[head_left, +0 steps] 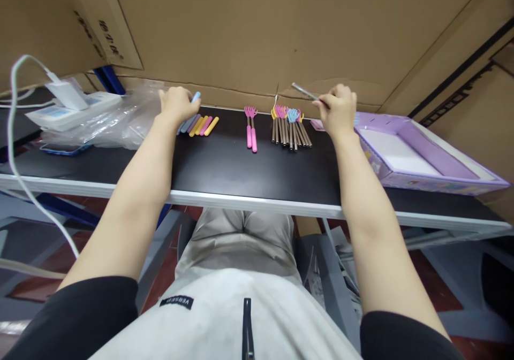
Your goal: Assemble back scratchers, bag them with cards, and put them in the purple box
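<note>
My left hand [175, 105] is closed around a light blue handle sleeve [195, 97] at the left end of a row of coloured sleeves [201, 125] on the black table [241, 173]. My right hand [339, 111] pinches a thin metal rod [304, 91] that points up and to the left. Just left of that hand lies a bunch of metal-handled forks with coloured heads [289, 127]. Two pink forks [251, 127] lie between the sleeves and the bunch.
An open purple box [417, 159] sits at the right of the table. Clear plastic bags [108, 119], a white charger with its cable [64, 93] and a phone [62, 148] lie at the left. Cardboard sheets [257, 33] stand behind the table.
</note>
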A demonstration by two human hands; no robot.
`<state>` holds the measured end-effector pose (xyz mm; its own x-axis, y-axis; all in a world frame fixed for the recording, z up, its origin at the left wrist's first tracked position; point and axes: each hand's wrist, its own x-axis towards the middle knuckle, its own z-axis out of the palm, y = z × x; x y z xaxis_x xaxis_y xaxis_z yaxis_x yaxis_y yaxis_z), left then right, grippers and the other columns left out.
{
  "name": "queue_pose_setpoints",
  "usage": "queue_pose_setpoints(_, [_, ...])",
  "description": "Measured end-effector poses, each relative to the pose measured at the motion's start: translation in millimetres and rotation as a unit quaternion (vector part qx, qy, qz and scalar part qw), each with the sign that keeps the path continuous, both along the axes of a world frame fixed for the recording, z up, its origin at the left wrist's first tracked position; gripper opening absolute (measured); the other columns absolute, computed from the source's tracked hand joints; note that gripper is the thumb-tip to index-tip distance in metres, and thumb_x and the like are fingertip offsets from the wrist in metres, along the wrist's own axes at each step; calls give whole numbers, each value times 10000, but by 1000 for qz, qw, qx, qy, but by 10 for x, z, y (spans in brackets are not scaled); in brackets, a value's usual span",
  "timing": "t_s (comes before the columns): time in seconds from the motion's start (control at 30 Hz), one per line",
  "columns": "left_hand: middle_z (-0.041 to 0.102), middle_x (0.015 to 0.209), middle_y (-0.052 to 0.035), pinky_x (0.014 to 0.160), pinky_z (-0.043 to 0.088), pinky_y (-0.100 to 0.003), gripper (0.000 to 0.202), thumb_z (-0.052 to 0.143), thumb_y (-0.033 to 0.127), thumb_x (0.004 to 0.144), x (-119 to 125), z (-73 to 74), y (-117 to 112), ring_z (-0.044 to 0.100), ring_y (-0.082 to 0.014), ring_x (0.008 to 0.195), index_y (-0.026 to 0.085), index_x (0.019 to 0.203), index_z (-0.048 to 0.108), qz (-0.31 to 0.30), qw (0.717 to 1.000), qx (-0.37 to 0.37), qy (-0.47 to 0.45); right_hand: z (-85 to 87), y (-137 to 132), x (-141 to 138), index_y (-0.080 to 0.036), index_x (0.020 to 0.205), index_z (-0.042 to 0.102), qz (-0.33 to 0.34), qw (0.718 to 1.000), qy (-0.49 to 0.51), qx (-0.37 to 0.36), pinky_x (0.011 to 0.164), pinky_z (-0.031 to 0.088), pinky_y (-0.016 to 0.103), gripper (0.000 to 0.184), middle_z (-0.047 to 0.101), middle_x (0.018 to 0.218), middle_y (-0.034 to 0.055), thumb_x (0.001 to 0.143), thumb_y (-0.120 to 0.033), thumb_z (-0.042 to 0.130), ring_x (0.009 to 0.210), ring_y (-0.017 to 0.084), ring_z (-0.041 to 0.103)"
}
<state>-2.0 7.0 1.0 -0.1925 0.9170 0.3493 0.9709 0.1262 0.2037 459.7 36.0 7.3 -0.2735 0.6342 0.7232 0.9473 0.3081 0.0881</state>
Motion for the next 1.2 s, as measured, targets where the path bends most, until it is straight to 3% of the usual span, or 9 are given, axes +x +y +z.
queue_pose_setpoints(0.1, [789, 1098, -172, 1217, 354, -599, 479, 436, 523, 1026, 160, -39, 27, 657, -414, 1247, 187, 1132, 761, -35, 999, -6, 13, 33, -116, -403, -202, 1199, 760, 27, 997, -70, -35, 966, 408, 472, 520, 744, 1166, 178, 1173, -441, 299, 1134, 320, 596])
queue_pose_setpoints(0.2, [783, 1159, -203, 1250, 298, -654, 466, 467, 485, 1004, 208, -75, 46, 662, -432, 1259, 169, 1167, 768, -39, 997, -50, 38, 34, -181, -588, -200, 1323, 735, 37, 994, -91, -56, 987, 427, 512, 441, 760, 1119, 148, 1150, -356, 361, 1106, 325, 642])
queue_pose_setpoints(0.37, [740, 1328, -246, 1243, 289, -673, 561, 498, 544, 984, 134, -131, 92, 614, -461, 1357, 125, 1229, 780, -11, 995, -78, 56, 15, -225, -593, -192, 1407, 705, 17, 991, -107, -82, 1016, 443, 520, 448, 782, 1146, 155, 1119, -266, 370, 1108, 317, 682])
queue_pose_setpoints(0.57, [654, 1488, -287, 1243, 310, -656, 907, 481, 812, 934, 162, -114, 30, 563, -480, 1415, 51, 1359, 734, 13, 992, -114, 54, 18, -276, -590, -169, 1390, 737, 8, 989, -101, -109, 1069, 436, 550, 482, 806, 1206, 156, 1074, -165, 373, 1133, 316, 712])
queue_pose_setpoints(0.67, [588, 1552, -323, 1260, 355, -580, 918, 497, 755, 945, 207, -86, -18, 543, -470, 1457, -7, 1428, 669, 23, 989, -134, 51, -5, -260, -561, -177, 1386, 746, 14, 986, -111, -120, 1076, 436, 540, 470, 814, 1221, 140, 1041, -160, 427, 1120, 306, 714])
queue_pose_setpoints(0.77, [573, 1573, -307, 1244, 393, -544, 837, 543, 671, 948, 219, -81, -22, 526, -468, 1484, 28, 1473, 643, 30, 989, -139, 41, -52, -207, -525, -189, 1371, 751, 15, 985, -123, -116, 1047, 442, 525, 462, 817, 1216, 133, 1012, -157, 462, 1086, 299, 709])
queue_pose_setpoints(1.0, [536, 1594, -344, 1258, 357, -601, 985, 642, 713, 850, 197, -122, 10, 493, -513, 1502, 33, 1556, 554, 15, 991, -128, 34, -149, -187, -621, -173, 1348, 762, -18, 975, -170, -140, 1024, 395, 517, 468, 826, 1110, 149, 980, -118, 479, 1031, 303, 712])
queue_pose_setpoints(1.2, [570, 1595, -301, 1248, 358, -614, 730, 533, 498, 958, 224, -151, 39, 507, -469, 1503, 82, 1556, 570, 2, 995, -91, 40, -194, -253, -791, -145, 1388, 751, -71, 955, -203, -206, 1062, 395, 516, 451, 823, 1129, 198, 1001, -141, 520, 1120, 328, 746])
